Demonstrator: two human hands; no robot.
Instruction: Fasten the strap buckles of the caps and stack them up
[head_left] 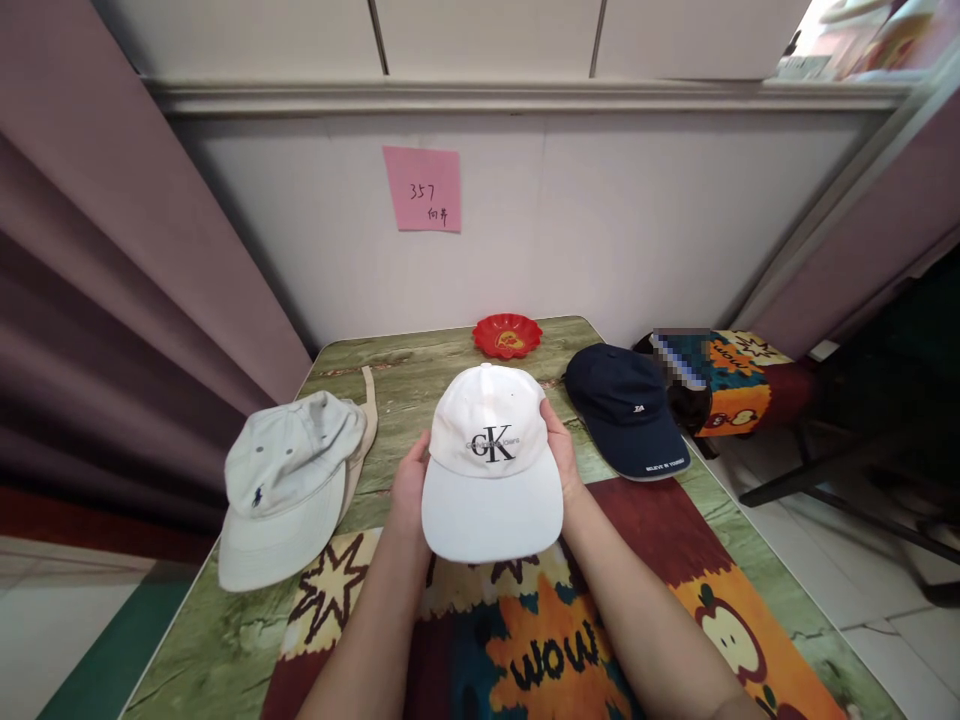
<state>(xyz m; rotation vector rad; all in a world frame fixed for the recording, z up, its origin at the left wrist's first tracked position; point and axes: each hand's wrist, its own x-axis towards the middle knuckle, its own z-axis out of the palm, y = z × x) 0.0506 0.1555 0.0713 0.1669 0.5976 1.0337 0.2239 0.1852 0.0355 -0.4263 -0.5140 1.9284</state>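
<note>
white cap [491,440], gripped at its sides by half-curled hands [410,480], navy cap [622,410] at right

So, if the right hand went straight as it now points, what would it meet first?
Beyond the white cap it helps hold, the right hand would probably meet the red dish; the hand's height is unclear, so it might pass over.

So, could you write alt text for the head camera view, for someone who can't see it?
A person's left hand and right hand hold a white cap by its sides over a green table. A light-gray cap lies left, a navy cap right, a red dish behind.
</note>
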